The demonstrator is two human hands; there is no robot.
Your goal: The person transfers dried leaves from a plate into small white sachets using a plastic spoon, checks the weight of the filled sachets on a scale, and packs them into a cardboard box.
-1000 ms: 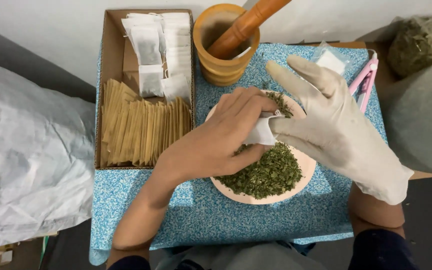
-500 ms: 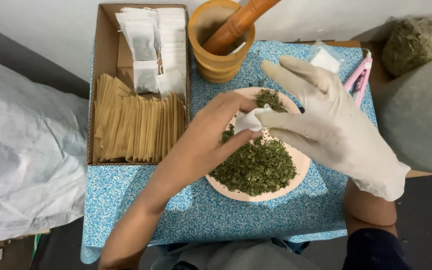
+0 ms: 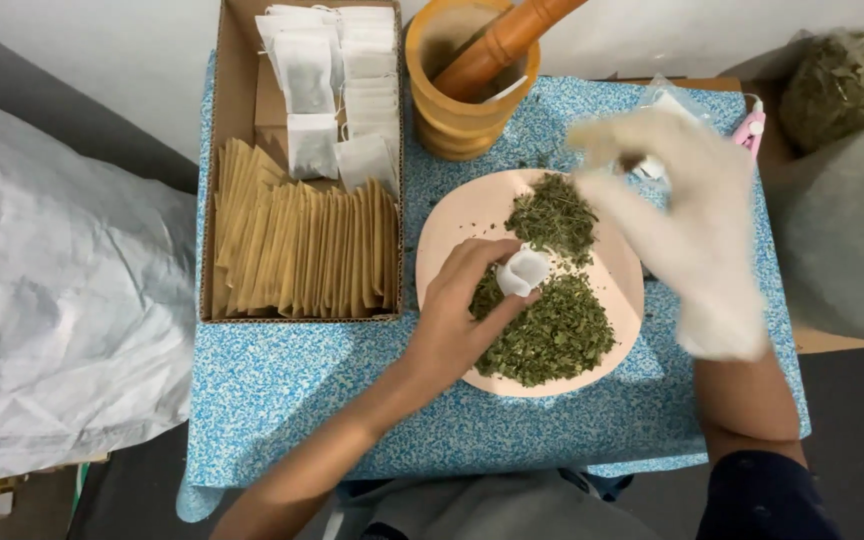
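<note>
My bare left hand (image 3: 457, 315) rests on a pink plate (image 3: 452, 225) and pinches a small white tea bag (image 3: 524, 270) held open above a heap of dried green herb (image 3: 552, 330). My right hand (image 3: 682, 220), in a white glove, hovers blurred over the plate's right rim, fingers bent near a second clump of herb (image 3: 552, 215). Whether it pinches any herb is unclear. The plate lies on a table with a blue patterned cloth (image 3: 292, 390).
A cardboard box (image 3: 227, 80) at the left holds several brown paper envelopes (image 3: 297, 250) and white tea bags (image 3: 327, 75). A wooden mortar (image 3: 452, 95) with a pestle (image 3: 507, 40) stands behind the plate. A pink tool (image 3: 752, 125) and a bag of herb (image 3: 837, 75) lie at the right.
My left hand has drawn back toward me with the tea bag, uncovering more of the plate. My gloved right hand has lifted and moved right, away from the bag.
</note>
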